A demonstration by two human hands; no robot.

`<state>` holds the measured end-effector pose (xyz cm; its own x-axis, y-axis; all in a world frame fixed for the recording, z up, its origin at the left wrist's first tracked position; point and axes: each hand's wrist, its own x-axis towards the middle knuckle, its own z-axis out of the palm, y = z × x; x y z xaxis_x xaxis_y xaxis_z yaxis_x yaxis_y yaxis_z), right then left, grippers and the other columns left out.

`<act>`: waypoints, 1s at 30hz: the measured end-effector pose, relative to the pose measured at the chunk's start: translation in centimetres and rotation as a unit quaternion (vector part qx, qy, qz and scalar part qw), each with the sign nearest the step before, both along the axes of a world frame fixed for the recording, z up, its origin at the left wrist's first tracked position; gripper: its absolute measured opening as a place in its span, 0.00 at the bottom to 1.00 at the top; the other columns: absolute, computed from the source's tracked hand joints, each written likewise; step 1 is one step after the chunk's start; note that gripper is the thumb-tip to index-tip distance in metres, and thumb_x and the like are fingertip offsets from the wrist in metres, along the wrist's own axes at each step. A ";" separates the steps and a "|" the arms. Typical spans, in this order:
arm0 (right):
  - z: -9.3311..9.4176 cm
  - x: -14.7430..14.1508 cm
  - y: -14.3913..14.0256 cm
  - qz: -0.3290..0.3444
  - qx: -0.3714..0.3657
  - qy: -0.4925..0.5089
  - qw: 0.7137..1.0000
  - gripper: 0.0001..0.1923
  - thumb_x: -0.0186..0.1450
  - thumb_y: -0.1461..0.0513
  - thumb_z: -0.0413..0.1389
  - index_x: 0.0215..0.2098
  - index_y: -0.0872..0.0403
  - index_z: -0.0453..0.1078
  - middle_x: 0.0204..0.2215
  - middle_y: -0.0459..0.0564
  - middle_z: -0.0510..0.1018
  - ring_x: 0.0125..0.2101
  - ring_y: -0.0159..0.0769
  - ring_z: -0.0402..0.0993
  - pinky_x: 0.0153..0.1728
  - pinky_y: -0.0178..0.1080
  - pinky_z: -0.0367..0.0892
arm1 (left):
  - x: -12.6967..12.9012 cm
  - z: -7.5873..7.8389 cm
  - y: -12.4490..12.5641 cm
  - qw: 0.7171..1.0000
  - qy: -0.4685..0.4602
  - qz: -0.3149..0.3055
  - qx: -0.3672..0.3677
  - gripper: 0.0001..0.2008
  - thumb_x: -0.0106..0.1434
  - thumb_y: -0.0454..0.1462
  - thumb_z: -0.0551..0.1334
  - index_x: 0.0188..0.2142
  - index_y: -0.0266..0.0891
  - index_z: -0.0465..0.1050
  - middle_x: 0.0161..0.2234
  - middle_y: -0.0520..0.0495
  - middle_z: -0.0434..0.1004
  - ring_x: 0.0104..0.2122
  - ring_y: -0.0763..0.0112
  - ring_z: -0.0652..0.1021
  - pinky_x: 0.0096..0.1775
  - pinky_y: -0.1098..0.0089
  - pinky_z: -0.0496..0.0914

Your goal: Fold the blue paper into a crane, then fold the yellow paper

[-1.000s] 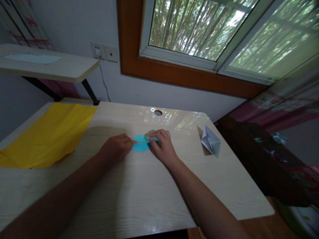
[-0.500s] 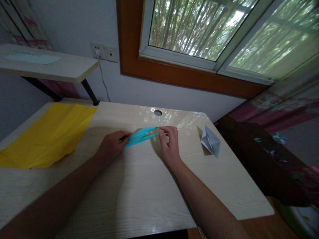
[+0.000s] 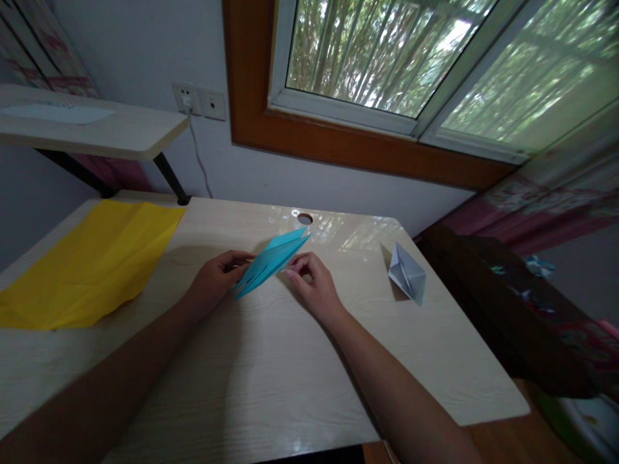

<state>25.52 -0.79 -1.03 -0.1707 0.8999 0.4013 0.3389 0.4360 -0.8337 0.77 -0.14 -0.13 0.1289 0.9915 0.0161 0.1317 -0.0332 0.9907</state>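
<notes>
A folded turquoise paper piece (image 3: pixel 269 262), long and pointed, is held tilted above the light wooden desk (image 3: pixel 271 361), its far tip raised toward the cable hole (image 3: pixel 304 219). My left hand (image 3: pixel 216 278) grips its lower left end. My right hand (image 3: pixel 314 285) pinches its underside near the middle, fingers curled.
A large yellow paper sheet (image 3: pixel 91 261) lies at the desk's left. A folded white paper boat (image 3: pixel 407 273) stands at the right. A raised side shelf (image 3: pixel 91 129) sits at the back left, a wall socket (image 3: pixel 199 102) behind, a window above, dark furniture beyond the right edge.
The turquoise paper, pressed flat on the desk a second ago, has been lifted and stretched into a long pointed shape, now tilted up at its far end. Both hands rose with it.
</notes>
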 end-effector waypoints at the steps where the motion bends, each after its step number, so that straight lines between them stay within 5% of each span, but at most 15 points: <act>1: -0.3 -0.1 0.0 0.013 -0.020 0.014 1.000 0.13 0.66 0.54 0.63 0.34 0.50 0.64 0.33 0.46 0.74 0.33 0.35 0.70 0.36 0.40 0.66 | 0.2 -0.1 -0.1 1.000 -0.005 -0.015 -0.005 0.22 0.58 0.49 0.69 0.47 0.38 0.79 0.39 0.45 0.83 0.38 0.61 0.82 0.40 0.63 0.76; 7: -1.4 -0.9 -0.1 0.023 -0.112 0.174 0.978 0.26 0.56 0.53 0.71 0.37 0.47 0.56 0.27 0.37 0.64 0.26 0.29 0.64 0.28 0.34 0.64 | 1.0 -0.7 -0.6 0.992 -0.042 -0.105 -0.050 0.25 0.57 0.45 0.70 0.52 0.39 0.73 0.36 0.47 0.81 0.34 0.64 0.82 0.36 0.65 0.76; 13: -0.5 -1.3 0.0 0.082 -0.185 0.250 0.947 0.30 0.57 0.55 0.70 0.39 0.45 0.50 0.30 0.37 0.72 0.27 0.31 0.70 0.30 0.36 0.67 | 1.7 -1.4 -0.9 0.982 -0.095 -0.147 -0.078 0.26 0.55 0.39 0.69 0.52 0.40 0.68 0.33 0.51 0.79 0.30 0.68 0.81 0.34 0.67 0.76; 24: -0.9 -1.3 0.1 0.009 -0.138 0.197 0.971 0.28 0.55 0.56 0.70 0.38 0.47 0.53 0.30 0.38 0.57 0.26 0.27 0.57 0.24 0.31 0.59 | 1.7 -1.0 -1.3 0.970 -0.145 -0.158 -0.115 0.27 0.66 0.47 0.63 0.61 0.42 0.62 0.40 0.44 0.81 0.36 0.62 0.84 0.42 0.58 0.78; 30: -1.1 -1.4 0.0 0.016 -0.132 0.173 0.976 0.26 0.57 0.55 0.69 0.38 0.47 0.53 0.30 0.38 0.56 0.26 0.28 0.56 0.24 0.31 0.58 | 1.9 -0.9 -1.2 0.969 -0.128 -0.173 -0.123 0.46 0.56 0.39 0.72 0.68 0.43 0.49 0.37 0.48 0.83 0.39 0.60 0.84 0.43 0.59 0.78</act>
<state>24.15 -0.75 -2.11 -0.0951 0.9762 0.1948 0.0080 0.1964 -0.9805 2.68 -1.37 -1.01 0.4768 0.8679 -0.1394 -0.0969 0.2095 0.9730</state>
